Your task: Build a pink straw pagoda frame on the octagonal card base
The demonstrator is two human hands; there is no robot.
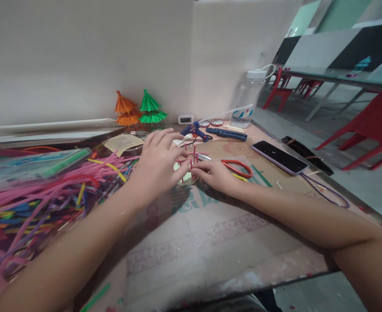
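Straw frame (188, 162) is standing on a cluttered table (210, 242) by a pale wall (80, 56), left hand (156, 164) and right hand (215, 175) pinching it.

The left hand (158, 162) covers the left side of the small pink straw frame (191, 159) and the right hand (215, 175) hides its lower right, so neither grip can be made out (fingertips and straws blur together). The pale green base (187, 177) beneath shows only in part. The straw pile (31, 195) is blurred and cut off by the left edge. The small white device (185, 119) has a display too small to read.
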